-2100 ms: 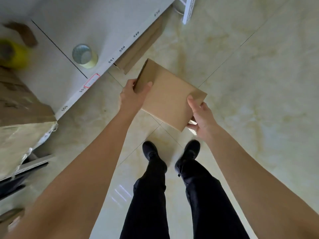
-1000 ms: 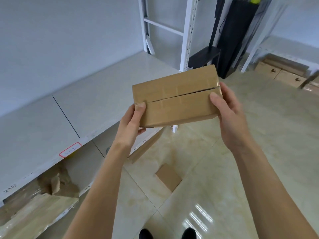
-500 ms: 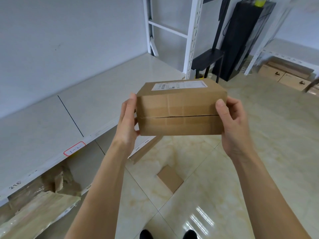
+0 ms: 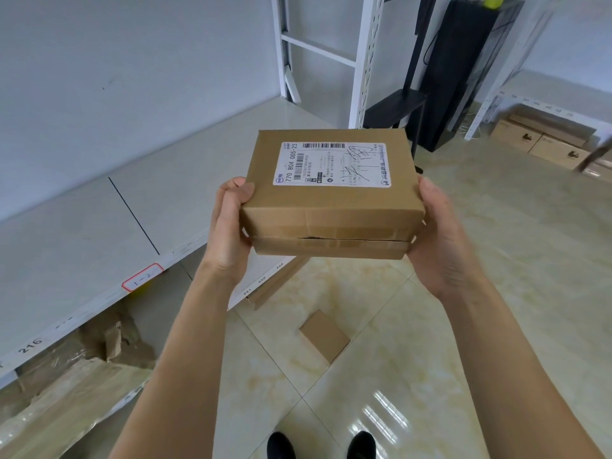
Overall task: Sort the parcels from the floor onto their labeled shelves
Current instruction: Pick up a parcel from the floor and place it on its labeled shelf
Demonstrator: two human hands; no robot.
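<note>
We hold the parcel [image 4: 331, 193] between our left hand [image 4: 228, 226] and right hand [image 4: 440, 233], above the floor [image 4: 496, 293] — the shelf [image 4: 99, 220] lies to its left. A smaller parcel [image 4: 324, 336] lies on the floor below, ahead of our shoes [image 4: 281, 447] — more boxes [image 4: 543, 140] sit far right.

parcel stockroom, numbered white shelving [image 4: 99, 260], cartons [image 4: 543, 144], tiled floor [image 4: 496, 293]

A black cabinet [image 4: 463, 71] stands upright at 1 o'clock against the wall. A black stand [image 4: 394, 107] sits just beside it, toward 12 o'clock. A white perforated upright post [image 4: 366, 58] rises at 12 o'clock. Glossy beige floor tiles [image 4: 496, 260] cover the 3 to 6 o'clock area.
</note>
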